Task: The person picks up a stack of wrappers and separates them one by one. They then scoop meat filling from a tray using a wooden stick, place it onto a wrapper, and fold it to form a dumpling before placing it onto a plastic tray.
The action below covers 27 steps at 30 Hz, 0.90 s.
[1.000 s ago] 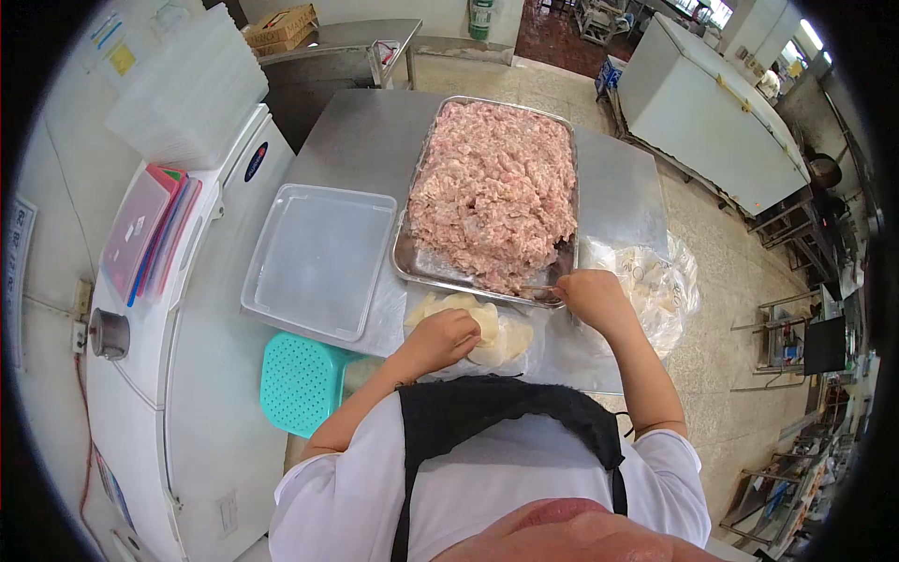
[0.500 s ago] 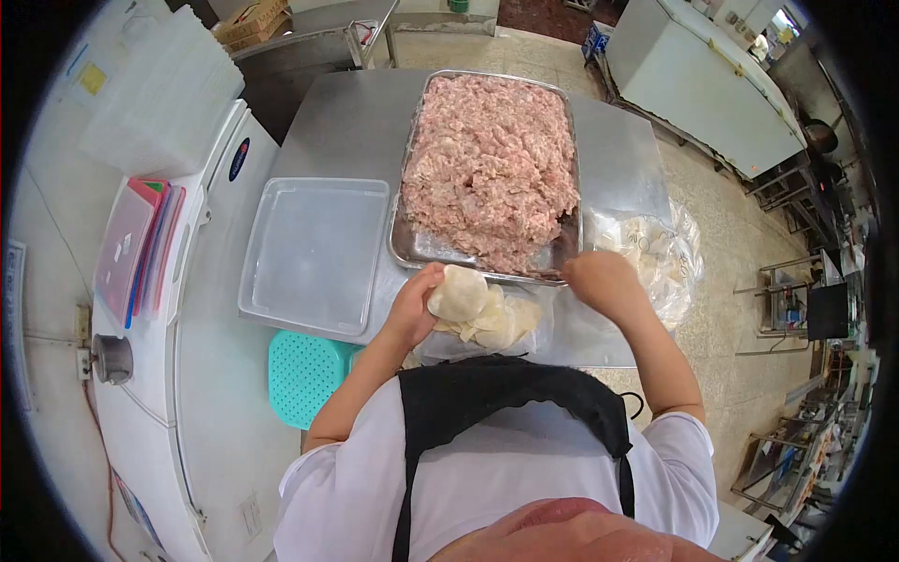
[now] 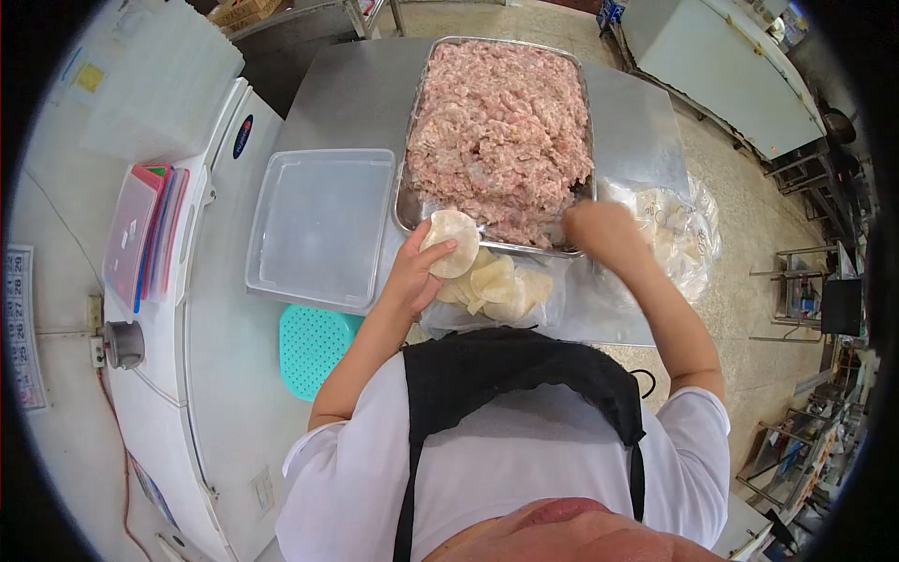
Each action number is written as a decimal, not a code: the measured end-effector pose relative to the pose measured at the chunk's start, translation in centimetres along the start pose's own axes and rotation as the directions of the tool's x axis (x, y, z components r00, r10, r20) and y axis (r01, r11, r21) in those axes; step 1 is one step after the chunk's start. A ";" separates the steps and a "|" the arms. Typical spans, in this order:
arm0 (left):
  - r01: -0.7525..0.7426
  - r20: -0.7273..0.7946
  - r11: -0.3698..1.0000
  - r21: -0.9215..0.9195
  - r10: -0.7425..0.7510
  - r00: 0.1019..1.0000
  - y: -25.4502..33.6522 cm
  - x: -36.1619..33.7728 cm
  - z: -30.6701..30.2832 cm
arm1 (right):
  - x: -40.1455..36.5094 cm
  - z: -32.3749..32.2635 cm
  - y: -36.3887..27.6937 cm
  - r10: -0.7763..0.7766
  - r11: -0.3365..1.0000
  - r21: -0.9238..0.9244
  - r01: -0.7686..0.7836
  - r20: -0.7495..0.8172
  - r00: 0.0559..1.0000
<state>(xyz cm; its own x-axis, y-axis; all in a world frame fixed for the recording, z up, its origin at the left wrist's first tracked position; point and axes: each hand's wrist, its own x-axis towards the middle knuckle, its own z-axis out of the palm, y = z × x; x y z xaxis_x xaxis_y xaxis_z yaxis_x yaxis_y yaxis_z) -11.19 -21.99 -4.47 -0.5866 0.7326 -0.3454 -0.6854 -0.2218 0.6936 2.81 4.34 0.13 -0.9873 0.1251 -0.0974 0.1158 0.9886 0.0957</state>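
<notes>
My left hand (image 3: pixel 418 273) is closed on a round, pale dumpling wrapper (image 3: pixel 450 244), thumb on top, at the near left corner of the meat tray. Just below it, a loose pile of wrappers (image 3: pixel 501 288) rests on clear plastic. The metal tray (image 3: pixel 405 208) is heaped with pink minced meat (image 3: pixel 501 131). At the tray's near right corner my right hand (image 3: pixel 599 229) is closed and slightly blurred. Whatever its fingers hold is hidden from me.
Left of the tray lies a translucent plastic lid (image 3: pixel 323 225) on the steel table (image 3: pixel 351 89). A plastic bag of wrappers (image 3: pixel 670 234) lies at the right edge. A turquoise perforated basket (image 3: pixel 318 348) is below the lid, beside a white refrigerator (image 3: pixel 234 309).
The wrapper in my left hand has lifted off the pile and now shows its full round face. My right hand remains by the tray's near right corner. The whole view has shifted slightly.
</notes>
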 end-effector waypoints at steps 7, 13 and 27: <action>0.047 -0.061 0.977 -0.207 -0.061 0.996 0.2 -1.0 0.9 | 0.2 -3.2 0.6 0.003 0.999 0.043 -0.008 0.104 0.995; -0.056 -0.108 0.968 -0.244 0.030 0.994 -0.4 -0.8 1.2 | 1.0 1.5 -1.3 -0.041 0.992 0.117 0.057 -0.130 0.991; -0.131 -0.176 0.946 -0.297 0.080 0.981 -1.3 -2.6 2.6 | -1.2 2.1 -1.9 -0.002 0.953 0.303 0.009 -0.025 1.000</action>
<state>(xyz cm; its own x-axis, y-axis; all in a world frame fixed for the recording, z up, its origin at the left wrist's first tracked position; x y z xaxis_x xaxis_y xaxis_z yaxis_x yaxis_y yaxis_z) -7.65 -21.93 -2.86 -0.7063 0.5879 -0.3943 -0.6999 -0.4967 0.5132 3.97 2.51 -1.98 -0.9900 0.1213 -0.0724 0.1341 0.9685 -0.2099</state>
